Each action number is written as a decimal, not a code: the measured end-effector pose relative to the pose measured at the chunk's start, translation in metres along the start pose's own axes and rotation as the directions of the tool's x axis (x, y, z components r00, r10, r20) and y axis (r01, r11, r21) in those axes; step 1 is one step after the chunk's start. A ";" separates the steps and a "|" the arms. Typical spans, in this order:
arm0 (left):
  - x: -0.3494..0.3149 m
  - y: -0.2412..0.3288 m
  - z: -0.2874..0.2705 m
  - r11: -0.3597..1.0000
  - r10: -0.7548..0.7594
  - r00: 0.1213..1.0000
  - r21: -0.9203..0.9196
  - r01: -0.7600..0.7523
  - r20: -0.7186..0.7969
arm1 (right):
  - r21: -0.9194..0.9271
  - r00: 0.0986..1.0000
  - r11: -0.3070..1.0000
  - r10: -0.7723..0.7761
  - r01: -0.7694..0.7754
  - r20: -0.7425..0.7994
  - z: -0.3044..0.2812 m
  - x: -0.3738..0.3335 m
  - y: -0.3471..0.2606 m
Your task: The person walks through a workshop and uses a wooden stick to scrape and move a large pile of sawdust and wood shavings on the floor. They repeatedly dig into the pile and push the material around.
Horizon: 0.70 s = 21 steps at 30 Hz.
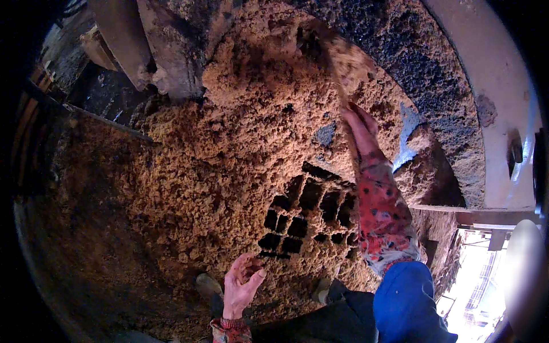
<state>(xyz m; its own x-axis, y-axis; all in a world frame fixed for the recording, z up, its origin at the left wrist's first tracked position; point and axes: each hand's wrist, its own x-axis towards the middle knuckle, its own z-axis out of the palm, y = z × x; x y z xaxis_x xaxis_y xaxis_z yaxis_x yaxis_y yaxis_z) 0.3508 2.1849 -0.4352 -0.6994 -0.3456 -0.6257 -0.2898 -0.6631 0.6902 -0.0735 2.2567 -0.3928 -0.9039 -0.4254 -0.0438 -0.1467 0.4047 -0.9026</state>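
My right arm, in a red patterned sleeve, reaches forward over loose orange-brown clay (189,171). My right hand (361,121) is closed round what looks like a long-handled tool (342,91) coated in the same clay. The far end of that tool is smeared by motion, so its shape cannot be made out. Below and left of the right forearm, a grate (303,208) with dark square openings shows through the clay. Near its lower left corner is my left hand (243,284), with thumb and fingers curved apart and nothing between them.
A curved pale metal wall (497,74) rises on the right, beside a dark, crusted surface (440,91). Clay-smeared metal parts (166,51) stand at the upper left. My shoes (209,284) are on the clay near the grate. A bright opening (480,274) lies at the lower right.
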 end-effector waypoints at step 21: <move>-0.005 0.008 -0.022 0.996 -0.081 0.993 0.041 0.084 -0.088 | 0.534 0.990 0.844 0.028 0.051 -0.139 0.070 0.042 -0.031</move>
<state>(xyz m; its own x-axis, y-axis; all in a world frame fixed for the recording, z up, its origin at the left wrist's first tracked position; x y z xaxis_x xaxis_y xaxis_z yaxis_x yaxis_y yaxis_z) 0.3668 2.1672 -0.4345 -0.6136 -0.3480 -0.7088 -0.3747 -0.6618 0.6494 -0.0788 2.1697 -0.3966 -0.9547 -0.2974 -0.0092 0.0448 -0.1129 -0.9926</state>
